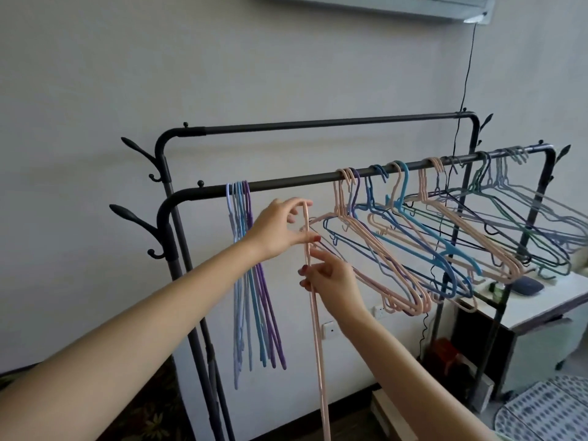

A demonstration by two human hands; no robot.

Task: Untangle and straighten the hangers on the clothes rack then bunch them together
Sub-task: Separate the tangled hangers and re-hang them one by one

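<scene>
Left hand (280, 229) pinches the pink hanger (313, 300) at its hook, right hand (331, 280) grips just below; it hangs edge-on, upright, off the front rail (286, 183), between the neat bunch (251, 281) leftward and the tangled hangers (445, 237) rightward.

Black two-rail rack (286, 181). Front rail, left end: tight bunch (251, 281) of blue and purple hangers, edge-on, hanging straight. One pink hanger (315, 313) off the rail, edge-on, vertical. Right half of the rail: tangle (445, 237) of pink, blue and grey hangers, skewed, overlapping.
</scene>
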